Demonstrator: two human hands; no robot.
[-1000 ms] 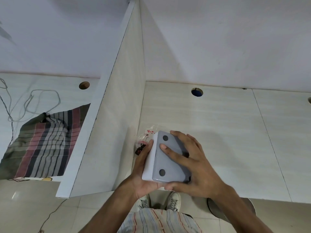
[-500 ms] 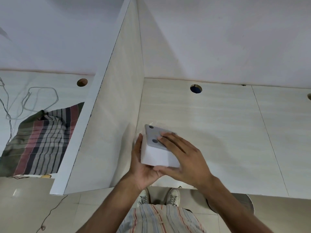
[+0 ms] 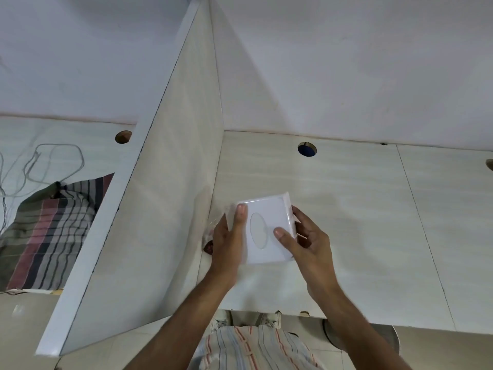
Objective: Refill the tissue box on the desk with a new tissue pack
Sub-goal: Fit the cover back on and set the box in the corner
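Note:
A white tissue box (image 3: 264,231) is held above the desk (image 3: 360,209), its top face with an oval slot turned toward me. My left hand (image 3: 226,241) grips its left side, thumb on the top face. My right hand (image 3: 306,244) grips the right side, thumb beside the oval. Behind my left hand, a clear plastic tissue pack wrapper (image 3: 210,236) with red print lies on the desk against the divider, mostly hidden.
A tall white divider panel (image 3: 160,196) stands just left of the box. A round cable hole (image 3: 306,149) sits at the desk's back. Left of the divider lie a striped cloth (image 3: 50,231) and loose cables (image 3: 48,166). A wall closes off the back.
The box has been rotated in both hands: its grey underside with round pads faced me before, now the white top with the oval slot does.

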